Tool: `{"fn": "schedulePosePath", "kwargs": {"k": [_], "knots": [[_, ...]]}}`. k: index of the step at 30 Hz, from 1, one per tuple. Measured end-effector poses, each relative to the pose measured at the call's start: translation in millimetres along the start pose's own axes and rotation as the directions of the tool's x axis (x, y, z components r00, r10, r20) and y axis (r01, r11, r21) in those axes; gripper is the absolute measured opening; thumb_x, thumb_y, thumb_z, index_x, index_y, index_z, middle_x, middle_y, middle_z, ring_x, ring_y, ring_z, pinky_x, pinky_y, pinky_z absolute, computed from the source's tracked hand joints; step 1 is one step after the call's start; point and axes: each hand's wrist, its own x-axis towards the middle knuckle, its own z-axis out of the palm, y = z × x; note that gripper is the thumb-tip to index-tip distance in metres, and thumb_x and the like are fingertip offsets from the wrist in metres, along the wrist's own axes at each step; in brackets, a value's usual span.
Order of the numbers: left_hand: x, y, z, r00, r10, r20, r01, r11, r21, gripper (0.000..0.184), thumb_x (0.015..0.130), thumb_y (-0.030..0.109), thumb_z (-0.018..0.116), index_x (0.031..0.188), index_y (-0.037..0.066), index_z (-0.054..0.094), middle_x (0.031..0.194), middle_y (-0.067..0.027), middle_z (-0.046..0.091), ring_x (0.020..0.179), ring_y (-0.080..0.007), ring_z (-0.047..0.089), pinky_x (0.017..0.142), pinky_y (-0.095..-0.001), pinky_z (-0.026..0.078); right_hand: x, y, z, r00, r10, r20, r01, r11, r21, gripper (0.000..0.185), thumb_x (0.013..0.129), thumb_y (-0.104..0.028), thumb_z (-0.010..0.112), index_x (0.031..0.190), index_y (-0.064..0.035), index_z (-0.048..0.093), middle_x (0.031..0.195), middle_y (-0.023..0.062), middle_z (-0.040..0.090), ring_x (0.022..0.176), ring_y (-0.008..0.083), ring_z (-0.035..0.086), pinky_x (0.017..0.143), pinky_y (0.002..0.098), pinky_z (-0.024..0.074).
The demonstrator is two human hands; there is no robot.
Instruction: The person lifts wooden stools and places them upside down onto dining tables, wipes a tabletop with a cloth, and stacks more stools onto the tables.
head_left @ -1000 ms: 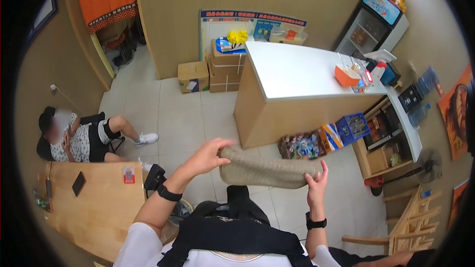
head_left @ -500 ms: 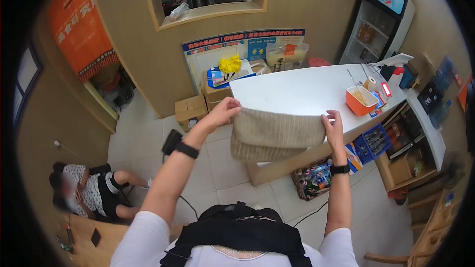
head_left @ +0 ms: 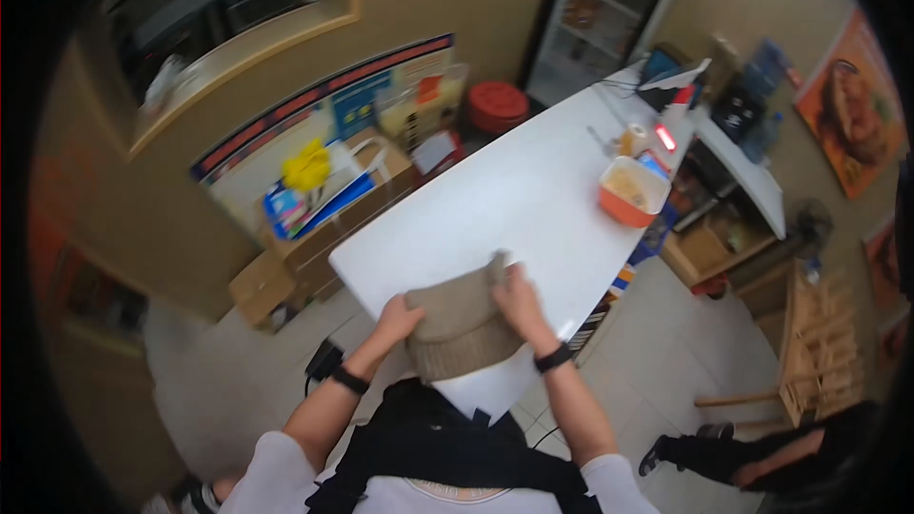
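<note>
Tan cloth (head_left: 455,328) spans the gap between both hands, folded over, its lower layer on the side nearer the wearer's body. Left hand (head_left: 397,318) has its left end pinched, thumb against the fabric. Right hand (head_left: 517,302) is gripping the far right corner, which is bunched up at the fingers; some motion blur there. Black wristband (head_left: 350,380) just behind the left hand, matching one behind the right.

White surface (head_left: 476,219) runs out under and ahead of the hands. Cloth overlaps its near end; from where I'm standing can't tell if it's touching or held just above.

Off to the right of the right hand, well apart: another person's legs (head_left: 709,457) in dark trousers, plus wooden chairs (head_left: 809,347).

Ahead of the left hand, off the surface's left side: cardboard box (head_left: 262,287), with a yellow bundle (head_left: 307,166) beyond it. Ahead and right of the right hand, on the surface: orange bowl (head_left: 619,206) near the right edge, red-lit device (head_left: 665,138) past it.

Farthest from the hands: glass-door fridge (head_left: 595,14), beyond the surface.
</note>
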Motion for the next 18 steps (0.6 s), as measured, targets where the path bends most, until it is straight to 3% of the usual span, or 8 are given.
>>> {"fn": "schedulePosePath", "kwargs": {"k": [2, 6, 8, 9, 10, 14, 16, 18], "knots": [[6, 31, -16, 0.983, -0.185, -0.018, 0.143, 0.816, -0.560, 0.041, 0.075, 0.012, 0.057, 0.110, -0.002, 0.041, 0.097, -0.0116, 0.055, 0.085, -0.0220, 0.057, 0.070, -0.0309, 0.049, -11, -46, -3, 0.958, -0.068, 0.280, 0.018, 0.984, 0.177, 0.052, 0.077, -0.028, 0.060, 0.117, -0.0020, 0.039, 0.089, 0.0207, 0.057, 0.082, 0.0348, 0.056, 0.071, 0.0397, 0.0451], [10, 102, -24, 0.963, -0.086, 0.255, 0.265, 0.473, -0.840, 0.039, 0.079, 0.012, 0.054, 0.113, 0.003, 0.039, 0.103, -0.0091, 0.050, 0.086, -0.0185, 0.056, 0.064, -0.0269, 0.050, -47, -73, -34, 0.987, 0.096, 0.132, -0.147, 0.873, 0.464, 0.043, 0.081, -0.017, 0.060, 0.117, -0.0034, 0.041, 0.083, 0.0081, 0.054, 0.073, 0.0161, 0.054, 0.064, 0.0266, 0.0454], [3, 100, 1, 0.954, 0.130, 0.271, 0.099, 0.715, -0.692, 0.040, 0.079, 0.015, 0.056, 0.114, 0.004, 0.041, 0.112, -0.0112, 0.046, 0.097, -0.0207, 0.052, 0.073, -0.0329, 0.048, -84, -35, -40, 0.968, 0.246, -0.057, -0.196, 0.875, 0.443, 0.037, 0.082, -0.012, 0.058, 0.115, -0.0034, 0.043, 0.081, 0.0051, 0.053, 0.072, 0.0103, 0.052, 0.061, 0.0225, 0.0445], [2, 89, 10, 0.914, 0.339, 0.223, -0.287, 0.929, -0.235, 0.042, 0.078, 0.018, 0.057, 0.115, 0.005, 0.042, 0.118, -0.0128, 0.043, 0.105, -0.0261, 0.046, 0.080, -0.0400, 0.042, -108, -19, -44, 0.940, 0.321, -0.116, -0.242, 0.867, 0.435, 0.035, 0.082, -0.011, 0.058, 0.114, -0.0030, 0.045, 0.081, 0.0052, 0.053, 0.072, 0.0106, 0.052, 0.060, 0.0227, 0.0448], [1, 78, 20, 0.793, 0.540, 0.282, -0.607, 0.742, 0.284, 0.044, 0.078, 0.022, 0.059, 0.117, 0.007, 0.044, 0.124, -0.0144, 0.039, 0.114, -0.0315, 0.040, 0.086, -0.0471, 0.037, -135, -3, -47, 0.900, 0.396, -0.182, -0.289, 0.854, 0.432, 0.034, 0.082, -0.011, 0.057, 0.112, -0.0026, 0.046, 0.081, 0.0053, 0.053, 0.071, 0.0109, 0.052, 0.059, 0.0230, 0.0451], [-2, 63, 42, 0.673, 0.496, 0.548, -0.739, 0.427, 0.522, 0.056, 0.070, 0.030, 0.063, 0.122, 0.017, 0.046, 0.135, -0.0133, 0.031, 0.124, -0.0448, 0.018, 0.092, -0.0619, 0.018, -246, 32, -24, 0.665, 0.692, -0.279, -0.544, 0.706, 0.454, 0.028, 0.083, -0.013, 0.055, 0.108, -0.0036, 0.049, 0.075, 0.0058, 0.055, 0.067, 0.0132, 0.053, 0.062, 0.0244, 0.0454], [51, 48, 72, 0.532, 0.600, 0.597, -0.840, 0.282, 0.464, 0.049, 0.075, 0.026, 0.058, 0.122, 0.019, 0.046, 0.134, -0.0111, 0.033, 0.126, -0.0411, 0.019, 0.092, -0.0634, 0.016, -292, 27, -8, 0.504, 0.797, -0.334, -0.600, 0.601, 0.528, 0.026, 0.083, -0.014, 0.055, 0.106, -0.0042, 0.051, 0.074, 0.0061, 0.055, 0.066, 0.0146, 0.054, 0.063, 0.0257, 0.0456], [136, 90, 102, 0.413, 0.542, 0.732, -0.909, 0.195, 0.368, 0.042, 0.082, 0.019, 0.047, 0.123, 0.017, 0.045, 0.133, -0.0113, 0.034, 0.127, -0.0355, 0.019, 0.097, -0.0595, 0.015, -321, 22, 19, 0.522, 0.803, -0.287, -0.637, 0.591, 0.495, 0.026, 0.084, -0.015, 0.053, 0.107, -0.0035, 0.051, 0.078, 0.0066, 0.056, 0.070, 0.0143, 0.056, 0.065, 0.0265, 0.0464]]}}
